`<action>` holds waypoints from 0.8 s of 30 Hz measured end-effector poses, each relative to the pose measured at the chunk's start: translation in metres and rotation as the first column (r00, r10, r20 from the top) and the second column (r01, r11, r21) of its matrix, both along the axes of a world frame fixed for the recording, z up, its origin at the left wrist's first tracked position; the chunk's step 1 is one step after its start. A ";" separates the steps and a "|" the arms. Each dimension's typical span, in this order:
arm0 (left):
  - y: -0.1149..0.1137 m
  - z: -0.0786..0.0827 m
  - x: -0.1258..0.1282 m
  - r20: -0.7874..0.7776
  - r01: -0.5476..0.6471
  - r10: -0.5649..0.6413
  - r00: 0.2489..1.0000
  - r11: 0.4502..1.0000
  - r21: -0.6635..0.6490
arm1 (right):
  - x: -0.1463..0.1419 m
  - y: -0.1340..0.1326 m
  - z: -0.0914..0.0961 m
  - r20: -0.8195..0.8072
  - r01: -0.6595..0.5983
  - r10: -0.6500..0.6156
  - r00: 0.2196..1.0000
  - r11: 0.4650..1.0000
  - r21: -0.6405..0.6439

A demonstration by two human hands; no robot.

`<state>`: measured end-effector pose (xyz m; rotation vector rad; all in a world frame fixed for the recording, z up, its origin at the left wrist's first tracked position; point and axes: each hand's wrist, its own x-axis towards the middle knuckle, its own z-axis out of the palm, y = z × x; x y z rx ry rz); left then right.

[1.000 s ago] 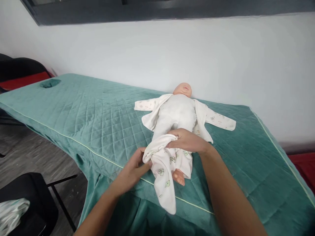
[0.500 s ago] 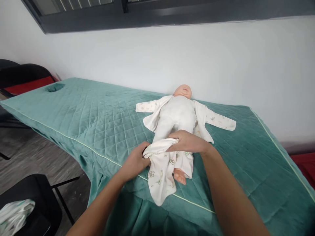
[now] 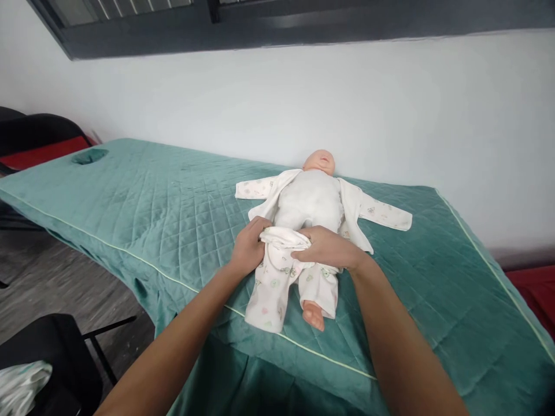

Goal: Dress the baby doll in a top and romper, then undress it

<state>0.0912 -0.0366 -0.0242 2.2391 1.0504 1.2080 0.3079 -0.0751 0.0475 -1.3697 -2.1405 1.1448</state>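
Note:
A baby doll lies on its back on a green quilted table, head toward the wall. A white printed romper is spread open under it, sleeves out to both sides. My left hand and my right hand both grip the bunched cloth of the romper's leg part at the doll's hips. One romper leg lies flat and limp at the left; a bare doll foot sticks out of the other leg.
The table's front edge with pale piping runs just below the doll's feet. A black chair with a light cloth on it stands at the lower left. A white wall runs behind the table. A dark seat with red padding is at the far left.
Both hands have moved up from the doll's knees to its hips, pulling the bunched romper cloth along. The left romper leg, hanging over the edge before, now lies on the table.

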 end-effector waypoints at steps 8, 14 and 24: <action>0.009 -0.004 0.007 -0.130 -0.073 0.079 0.988 0.996 0.050 | 0.003 0.013 -0.016 -0.115 0.103 -0.091 0.989 0.990 0.101; -0.018 -0.007 0.002 0.020 -0.284 0.302 0.953 0.916 -0.282 | 0.000 0.012 -0.016 -0.178 0.193 -0.178 0.968 0.979 0.070; -0.087 -0.016 0.000 0.240 -0.044 0.211 0.948 0.830 -0.556 | 0.000 0.004 -0.007 -0.141 0.085 -0.081 0.987 0.996 0.025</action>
